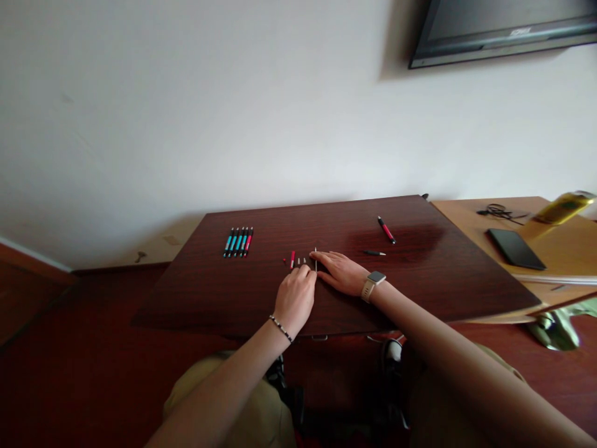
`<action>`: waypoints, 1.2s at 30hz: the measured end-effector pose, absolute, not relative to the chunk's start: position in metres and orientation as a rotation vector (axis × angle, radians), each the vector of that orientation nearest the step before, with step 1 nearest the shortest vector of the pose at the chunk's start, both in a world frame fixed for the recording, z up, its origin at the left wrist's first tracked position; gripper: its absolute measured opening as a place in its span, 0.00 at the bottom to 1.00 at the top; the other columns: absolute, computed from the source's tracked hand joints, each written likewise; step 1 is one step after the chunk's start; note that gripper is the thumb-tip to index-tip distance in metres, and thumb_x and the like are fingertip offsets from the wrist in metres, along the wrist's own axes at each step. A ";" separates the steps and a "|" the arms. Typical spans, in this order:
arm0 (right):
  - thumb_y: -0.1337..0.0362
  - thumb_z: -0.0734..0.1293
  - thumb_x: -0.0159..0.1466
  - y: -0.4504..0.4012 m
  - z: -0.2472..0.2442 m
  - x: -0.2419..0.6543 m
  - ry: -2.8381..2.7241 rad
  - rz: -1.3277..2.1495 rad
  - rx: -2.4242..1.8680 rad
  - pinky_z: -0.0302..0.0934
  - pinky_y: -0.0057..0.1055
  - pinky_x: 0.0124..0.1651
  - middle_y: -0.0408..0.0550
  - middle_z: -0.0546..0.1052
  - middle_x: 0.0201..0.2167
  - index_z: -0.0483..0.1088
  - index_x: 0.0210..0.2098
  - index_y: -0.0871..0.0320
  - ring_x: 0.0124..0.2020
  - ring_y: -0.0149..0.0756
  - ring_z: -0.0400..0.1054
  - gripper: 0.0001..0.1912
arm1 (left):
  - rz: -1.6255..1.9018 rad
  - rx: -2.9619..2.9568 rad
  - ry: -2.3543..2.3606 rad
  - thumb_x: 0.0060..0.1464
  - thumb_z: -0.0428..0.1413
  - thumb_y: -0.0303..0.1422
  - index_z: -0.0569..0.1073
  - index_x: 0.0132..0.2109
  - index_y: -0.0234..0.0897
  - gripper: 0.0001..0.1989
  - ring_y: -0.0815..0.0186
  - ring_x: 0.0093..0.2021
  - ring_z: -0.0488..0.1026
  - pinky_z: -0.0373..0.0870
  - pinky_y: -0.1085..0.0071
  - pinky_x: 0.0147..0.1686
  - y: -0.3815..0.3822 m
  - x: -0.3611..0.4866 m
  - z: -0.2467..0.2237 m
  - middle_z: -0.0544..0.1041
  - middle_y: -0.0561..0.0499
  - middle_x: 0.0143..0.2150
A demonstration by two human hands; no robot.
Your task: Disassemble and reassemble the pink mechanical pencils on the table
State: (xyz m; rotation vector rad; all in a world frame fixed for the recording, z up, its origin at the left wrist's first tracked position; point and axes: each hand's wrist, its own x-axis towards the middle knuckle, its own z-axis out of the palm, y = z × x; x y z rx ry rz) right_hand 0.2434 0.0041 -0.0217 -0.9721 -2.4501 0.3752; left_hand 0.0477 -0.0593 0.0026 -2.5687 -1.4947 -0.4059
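A thin pale pen refill (316, 258) lies upright in view on the dark table, between my hands. My left hand (295, 298) has its fingers curled down at the tabletop by the refill's near end; what they hold, if anything, is hidden. My right hand (342, 272) lies flat with fingers stretched out, its fingertips at the refill. Just beyond my left hand are a pink pen barrel (292, 259), two small pale pieces (299, 261) and a tiny red piece (284, 260). A black pen section with a silver tip (374, 252) lies right of my right hand.
Several blue pens and a pink one form a row (237, 242) at the table's left. A pink-and-black pen (386, 230) lies back right. On the lighter desk are a dark flat device (515, 249), a black cable (499, 212) and a yellow package (563, 208).
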 end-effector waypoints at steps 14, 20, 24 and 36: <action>0.62 0.71 0.69 0.011 -0.013 0.248 -1.935 0.387 -1.284 0.71 0.34 0.46 0.45 0.85 0.40 0.74 0.48 0.52 0.40 0.41 0.81 0.09 | -0.518 -2.765 -1.359 0.67 0.47 0.19 0.74 0.57 0.35 0.18 0.60 0.58 0.76 0.76 0.64 0.59 -0.055 0.043 -0.008 0.77 0.42 0.58; 0.61 0.72 0.68 0.015 -0.017 0.256 -2.024 0.383 -1.374 0.65 0.30 0.40 0.43 0.83 0.33 0.79 0.38 0.53 0.34 0.37 0.77 0.03 | -0.480 -2.778 -1.358 0.69 0.49 0.21 0.76 0.50 0.34 0.12 0.60 0.54 0.76 0.77 0.65 0.55 -0.048 0.043 -0.005 0.79 0.44 0.52; 0.63 0.72 0.69 0.018 -0.020 0.257 -2.154 0.355 -1.276 0.65 0.30 0.43 0.47 0.80 0.38 0.80 0.38 0.54 0.38 0.37 0.75 0.04 | -0.465 -2.783 -1.355 0.68 0.50 0.21 0.76 0.48 0.35 0.11 0.61 0.52 0.76 0.78 0.66 0.53 -0.043 0.042 -0.003 0.79 0.45 0.49; 0.71 0.66 0.71 0.020 -0.030 0.259 -2.203 0.444 -1.027 0.69 0.35 0.53 0.49 0.79 0.46 0.81 0.43 0.53 0.46 0.39 0.75 0.11 | -0.476 -2.766 -1.389 0.68 0.52 0.21 0.76 0.47 0.35 0.10 0.61 0.49 0.77 0.78 0.66 0.52 -0.045 0.038 -0.004 0.79 0.46 0.48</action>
